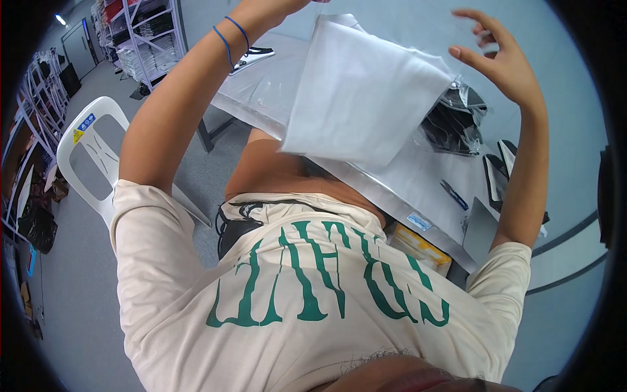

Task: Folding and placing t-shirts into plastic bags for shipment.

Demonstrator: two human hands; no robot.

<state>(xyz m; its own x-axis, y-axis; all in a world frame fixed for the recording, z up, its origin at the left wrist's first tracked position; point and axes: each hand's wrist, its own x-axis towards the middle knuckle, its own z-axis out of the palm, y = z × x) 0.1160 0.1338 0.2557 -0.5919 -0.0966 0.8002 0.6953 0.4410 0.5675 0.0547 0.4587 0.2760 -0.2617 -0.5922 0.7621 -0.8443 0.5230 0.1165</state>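
Observation:
A folded piece of white fabric (pixel 362 93) slants over the table, its near edge overhanging the front, slightly blurred. My left hand (pixel 281 9), at the top edge, is partly cut off beside the fabric's far left corner. Its fingertips are out of view, so I cannot tell whether they grip anything. Two blue bands circle that wrist. To the right of the fabric my right hand (pixel 494 54) is raised, fingers apart and nothing in them. Below it lie clear plastic bags with black contents (pixel 453 120).
On the table (pixel 406 183) are thread snips (pixel 454 194), black-and-white items (pixel 495 176), a flat grey object (pixel 480 228) and a black-and-white piece (pixel 252 59). A white plastic chair (pixel 105 103) stands left. Behind it are loaded shelves (pixel 147 44). A yellow-and-white box (pixel 421 245) sits under the table.

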